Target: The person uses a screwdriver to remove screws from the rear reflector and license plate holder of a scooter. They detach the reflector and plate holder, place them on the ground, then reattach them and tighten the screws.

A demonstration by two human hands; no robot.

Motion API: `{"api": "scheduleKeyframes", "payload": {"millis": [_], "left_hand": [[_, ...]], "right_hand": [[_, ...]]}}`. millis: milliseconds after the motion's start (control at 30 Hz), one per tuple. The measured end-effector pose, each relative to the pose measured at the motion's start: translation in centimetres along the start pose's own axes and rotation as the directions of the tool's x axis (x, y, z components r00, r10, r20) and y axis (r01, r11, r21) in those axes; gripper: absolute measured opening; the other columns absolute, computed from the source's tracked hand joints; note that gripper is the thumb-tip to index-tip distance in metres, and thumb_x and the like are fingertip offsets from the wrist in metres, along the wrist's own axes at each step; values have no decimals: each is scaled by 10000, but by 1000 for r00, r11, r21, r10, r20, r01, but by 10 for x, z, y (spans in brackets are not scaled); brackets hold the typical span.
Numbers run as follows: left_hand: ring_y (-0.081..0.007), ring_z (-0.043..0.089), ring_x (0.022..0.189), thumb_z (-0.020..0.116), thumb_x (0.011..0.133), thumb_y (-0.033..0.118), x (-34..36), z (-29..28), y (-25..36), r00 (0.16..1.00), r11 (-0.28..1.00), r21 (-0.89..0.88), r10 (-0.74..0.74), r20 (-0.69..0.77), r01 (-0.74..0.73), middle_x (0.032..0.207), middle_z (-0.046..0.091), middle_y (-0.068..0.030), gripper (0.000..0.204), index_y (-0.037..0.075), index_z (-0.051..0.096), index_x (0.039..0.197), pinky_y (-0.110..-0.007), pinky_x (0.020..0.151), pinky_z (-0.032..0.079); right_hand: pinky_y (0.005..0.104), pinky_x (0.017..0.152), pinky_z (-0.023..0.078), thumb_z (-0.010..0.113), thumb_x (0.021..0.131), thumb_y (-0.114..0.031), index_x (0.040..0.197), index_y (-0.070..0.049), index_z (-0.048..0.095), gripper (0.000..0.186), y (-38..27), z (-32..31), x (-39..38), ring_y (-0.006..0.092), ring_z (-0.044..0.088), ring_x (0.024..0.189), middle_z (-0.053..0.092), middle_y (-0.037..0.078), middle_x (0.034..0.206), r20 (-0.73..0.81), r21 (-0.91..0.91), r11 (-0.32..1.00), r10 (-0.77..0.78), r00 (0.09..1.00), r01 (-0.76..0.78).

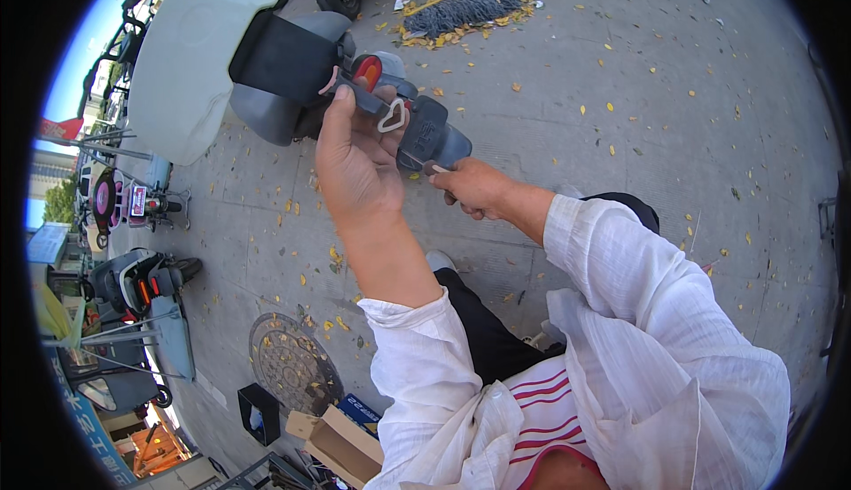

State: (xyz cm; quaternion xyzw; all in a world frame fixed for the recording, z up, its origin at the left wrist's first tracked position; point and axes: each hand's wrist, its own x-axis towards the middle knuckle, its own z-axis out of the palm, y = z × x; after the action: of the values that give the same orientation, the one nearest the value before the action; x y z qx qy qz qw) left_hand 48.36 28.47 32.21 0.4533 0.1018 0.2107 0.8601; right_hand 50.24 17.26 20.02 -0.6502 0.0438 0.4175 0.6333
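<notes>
One dark mudguard [425, 133], long axis slanting toward lower right, near one tail light [368, 70]; left hand [362, 164] gripping one bracket [363, 100]; right hand [476, 187] curled, hold indiscernible

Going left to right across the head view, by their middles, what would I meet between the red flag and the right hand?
Red flag → pink scooter → black box → left hand → dark mudguard → right hand.

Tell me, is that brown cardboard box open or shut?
Open: the cardboard box has a flap folded outward, and its inside shows.
</notes>
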Motion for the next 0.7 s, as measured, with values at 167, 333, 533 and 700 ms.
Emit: {"api": "scheduleKeyframes", "payload": {"millis": [167,333,533,700], "left_hand": [[-186,656,790,622,893,202,13,-7,-13,991,910,396,135,-1,-123,878,663,-138,291,-37,558,1045,-300,721,531],[-157,630,792,635,887,212,20,-20,-23,977,851,487,214,21,-197,890,664,-121,309,-49,567,1038,-264,736,489],[-144,578,823,625,870,194,33,-34,-29,931,642,701,353,90,-311,921,639,-82,325,-68,589,1058,-279,786,447],[-122,570,848,641,886,189,35,-39,-35,878,590,710,471,84,-385,930,650,-93,329,-94,582,1044,-263,797,436]], "right_hand": [[323,376,278,593,876,-272,919,57,550,334,1,-1,0,140,382,421,561,131,778,-3,5,1000,7,1000,-7],[325,378,278,594,873,-268,924,48,552,323,2,-1,0,139,382,424,557,128,773,10,8,1000,-3,1000,3],[321,370,258,592,873,-265,931,40,553,313,5,1,2,133,365,418,539,112,748,4,47,999,2,1000,-2],[310,367,259,579,886,-282,955,27,546,318,1,0,3,120,355,412,532,93,742,17,-26,999,34,999,-34]]}}
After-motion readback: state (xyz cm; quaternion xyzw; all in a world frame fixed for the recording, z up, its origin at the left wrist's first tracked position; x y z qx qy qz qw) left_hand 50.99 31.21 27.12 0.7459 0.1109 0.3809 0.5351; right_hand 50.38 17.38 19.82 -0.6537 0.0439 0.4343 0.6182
